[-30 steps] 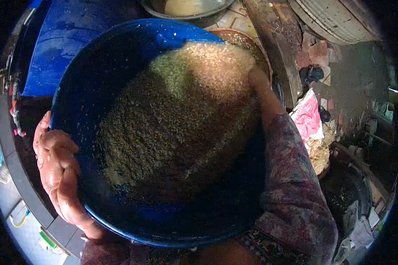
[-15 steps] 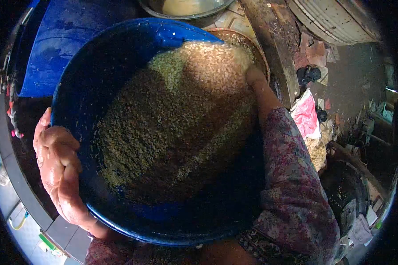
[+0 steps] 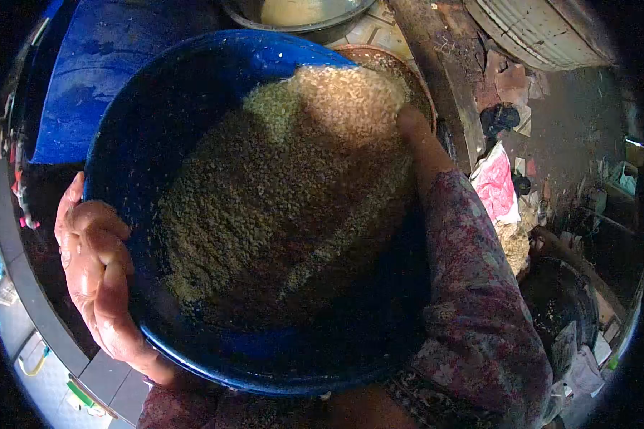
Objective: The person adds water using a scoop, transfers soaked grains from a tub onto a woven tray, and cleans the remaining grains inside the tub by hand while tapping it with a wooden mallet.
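Observation:
A large blue tub (image 3: 157, 93) fills the middle, holding a mass of pale, wet-looking grains (image 3: 265, 193). The fingers of my left hand (image 3: 100, 264) are wrapped over the tub's left rim. At the upper right of the tub, my right hand (image 3: 416, 129) reaches to the edge of the grain heap; its fingers are hidden by shadow and grains. Beyond that edge, partly behind the grains, sits a brownish round container (image 3: 428, 93) with more grains inside.
A metal basin (image 3: 308, 27) with cloudy liquid stands at the top. A blue barrel (image 3: 86, 79) is at upper left. Right of the tub are a wooden plank (image 3: 454, 79), a pink and white bag (image 3: 495, 182) and a dark container (image 3: 562, 300). Grey tiles (image 3: 100, 375) edge the lower left.
The grains near my right hand have shifted slightly. Both hands and the tub stay in nearly the same places.

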